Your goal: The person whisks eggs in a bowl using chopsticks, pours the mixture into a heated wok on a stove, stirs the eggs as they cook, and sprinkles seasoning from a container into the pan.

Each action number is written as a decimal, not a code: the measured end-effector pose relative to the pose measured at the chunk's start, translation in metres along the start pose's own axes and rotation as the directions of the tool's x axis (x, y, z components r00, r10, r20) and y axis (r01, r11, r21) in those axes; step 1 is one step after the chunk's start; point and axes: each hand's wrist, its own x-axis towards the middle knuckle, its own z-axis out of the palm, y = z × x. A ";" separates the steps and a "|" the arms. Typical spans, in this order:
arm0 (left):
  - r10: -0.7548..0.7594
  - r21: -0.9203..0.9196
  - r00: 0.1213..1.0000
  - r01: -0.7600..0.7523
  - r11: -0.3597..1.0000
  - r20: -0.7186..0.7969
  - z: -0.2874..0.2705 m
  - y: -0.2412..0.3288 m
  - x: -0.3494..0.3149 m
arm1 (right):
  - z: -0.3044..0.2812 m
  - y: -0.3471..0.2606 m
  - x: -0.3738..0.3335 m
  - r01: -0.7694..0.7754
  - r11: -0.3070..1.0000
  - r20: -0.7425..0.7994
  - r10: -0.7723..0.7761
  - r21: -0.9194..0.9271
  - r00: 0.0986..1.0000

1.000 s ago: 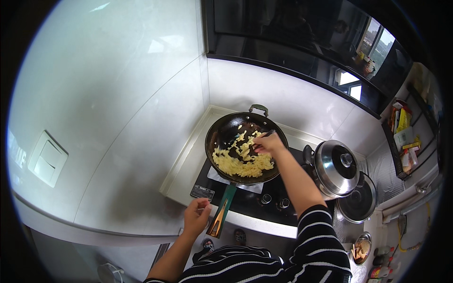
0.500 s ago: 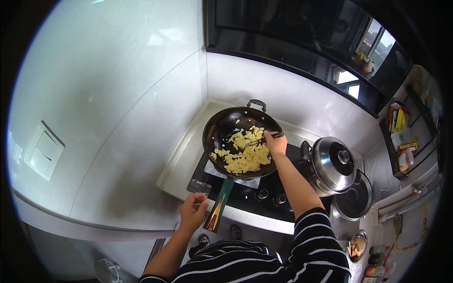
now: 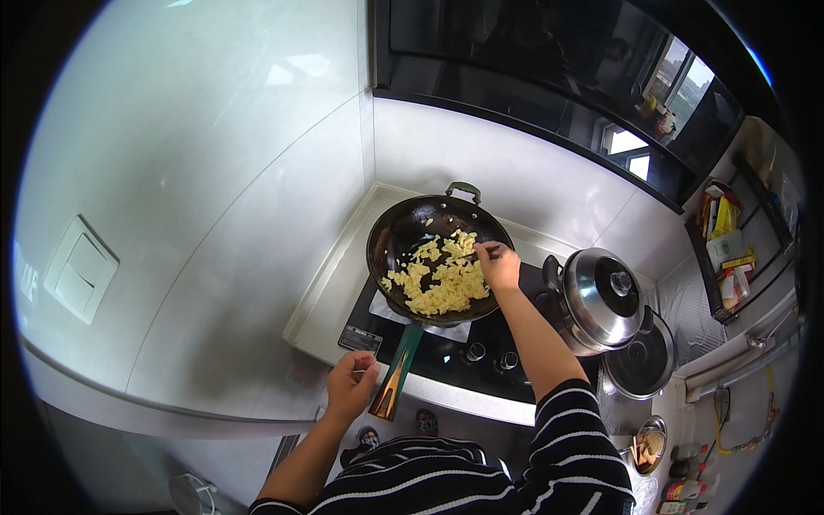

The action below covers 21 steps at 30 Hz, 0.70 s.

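Observation:
A dark wok (image 3: 390, 236) sits on the stove with its green and copper-coloured handle (image 3: 402, 365) toward me. Crumbled yellow scrambled egg (image 3: 446, 290) is spread over its bottom and right side. Over the wok's right rim, my right hand (image 3: 500, 264) is closed on thin chopsticks (image 3: 469, 256), whose tips are down among the egg; the grip hides most of their length. My left hand (image 3: 350, 382) hovers just left of the wok handle, apart from it. Its fingers are loosely curled, with nothing seen in them.
Right of the wok stands a lidded steel pot (image 3: 601, 296), close to my right forearm. A dark round lid or pan (image 3: 639, 365) lies beyond it. Two stove knobs (image 3: 475, 351) sit along the black hob's front. A black range hood (image 3: 515, 77) overhangs the back; a rack (image 3: 725, 249) of packets hangs at right.
The chopsticks have shifted the egg, and a dark gap has opened in its middle. My right hand has turned slightly over the rim. My left hand has stayed beside the handle.

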 end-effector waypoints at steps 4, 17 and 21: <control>-0.014 0.009 1.000 0.014 1.000 -0.001 -0.005 0.001 -0.001 | 0.002 -0.002 -0.011 0.125 0.985 -0.073 -0.117 0.118 0.990; 0.043 0.026 0.998 -0.044 0.999 0.045 0.005 0.000 0.007 | 0.008 -0.057 -0.030 0.050 0.966 0.128 -0.085 0.254 0.988; 0.012 0.063 0.995 -0.019 0.998 0.103 0.018 0.012 0.009 | 0.024 -0.042 -0.037 0.076 0.984 0.178 -0.105 0.163 0.978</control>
